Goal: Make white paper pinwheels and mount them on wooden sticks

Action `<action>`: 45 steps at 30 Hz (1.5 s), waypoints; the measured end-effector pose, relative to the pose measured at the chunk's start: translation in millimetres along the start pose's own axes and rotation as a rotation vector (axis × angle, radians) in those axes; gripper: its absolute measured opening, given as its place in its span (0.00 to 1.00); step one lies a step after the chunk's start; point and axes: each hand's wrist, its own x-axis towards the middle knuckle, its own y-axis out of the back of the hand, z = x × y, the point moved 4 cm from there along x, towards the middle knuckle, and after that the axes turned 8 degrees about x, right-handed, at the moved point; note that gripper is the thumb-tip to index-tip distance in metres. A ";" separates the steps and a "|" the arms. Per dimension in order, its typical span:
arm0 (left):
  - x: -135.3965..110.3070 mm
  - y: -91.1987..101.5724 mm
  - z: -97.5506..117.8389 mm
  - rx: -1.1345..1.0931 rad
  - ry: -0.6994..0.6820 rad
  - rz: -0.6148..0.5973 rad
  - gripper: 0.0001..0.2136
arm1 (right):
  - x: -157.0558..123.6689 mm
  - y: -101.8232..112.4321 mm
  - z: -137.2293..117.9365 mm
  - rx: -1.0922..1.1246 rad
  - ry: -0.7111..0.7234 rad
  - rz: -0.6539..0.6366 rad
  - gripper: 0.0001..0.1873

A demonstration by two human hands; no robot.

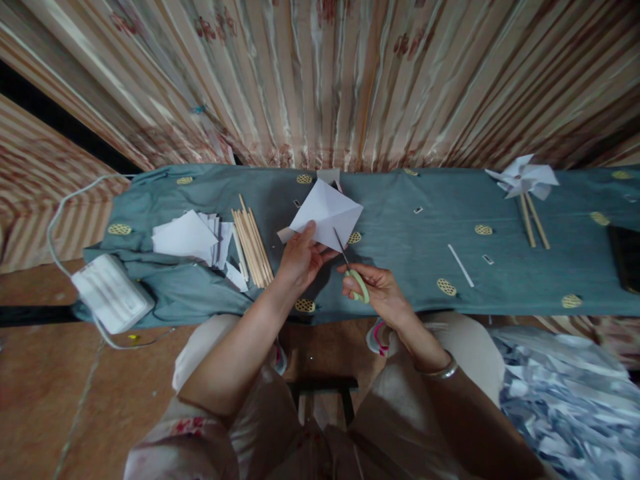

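My left hand point(301, 257) grips a creased white square of paper point(327, 208) by its lower edge, thumb on top and fingers underneath. In my right hand point(376, 285) is a pair of scissors point(359, 283) with light green handles. Their blades point up and left and meet the paper's lower edge; whether they are cutting I cannot tell. Left of my hands lies a bundle of wooden sticks point(253, 247), and beyond it a pile of white paper squares point(187, 237). Partly hidden behind the held paper is a small pale piece point(329, 176).
A green cloth point(400, 267) with pineapple prints covers the narrow table. Paper pinwheels point(525, 179) on sticks lie at the right, near a dark phone-like object point(625, 257). A paper strip point(461, 265) lies between. A white power strip point(114, 293) with a cable sits at the left edge.
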 end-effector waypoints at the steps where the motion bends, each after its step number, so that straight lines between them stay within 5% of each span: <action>1: 0.0 -0.2 -0.1 0.002 0.000 -0.003 0.04 | -0.3 0.0 -0.5 -0.003 -0.003 0.003 0.22; 45: -2.9 -3.5 -1.4 0.013 0.015 -0.003 0.04 | 2.9 1.2 0.8 0.051 -0.017 0.054 0.22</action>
